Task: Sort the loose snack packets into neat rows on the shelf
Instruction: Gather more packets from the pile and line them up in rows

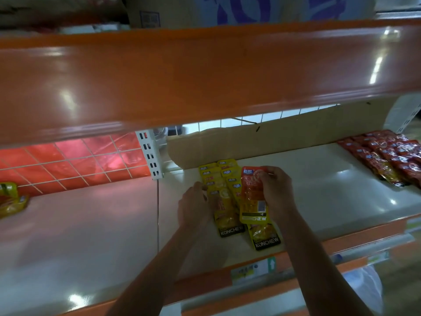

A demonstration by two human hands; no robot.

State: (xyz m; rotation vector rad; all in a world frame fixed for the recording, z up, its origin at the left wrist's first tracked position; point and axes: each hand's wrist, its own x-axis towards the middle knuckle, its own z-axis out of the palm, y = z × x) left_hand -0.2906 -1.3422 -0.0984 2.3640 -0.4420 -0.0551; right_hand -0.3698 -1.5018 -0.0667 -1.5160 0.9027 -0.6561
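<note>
Gripping an orange packet (253, 197) in the right hand (276, 190), fingers curled, above yellow packet rows (224, 190) on the shelf (323, 192); touching their edge with the left hand (194, 202), finger state unclear.

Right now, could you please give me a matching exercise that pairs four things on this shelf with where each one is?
Things:
1. orange packet
2. yellow packets
3. red packets
4. cardboard sheet

Places:
A. upright along the back of the shelf
B. in the grip of the right hand
C. at the shelf's far right
D. in overlapping rows, mid-shelf

Pairs: 1-B, 2-D, 3-C, 4-A
</note>
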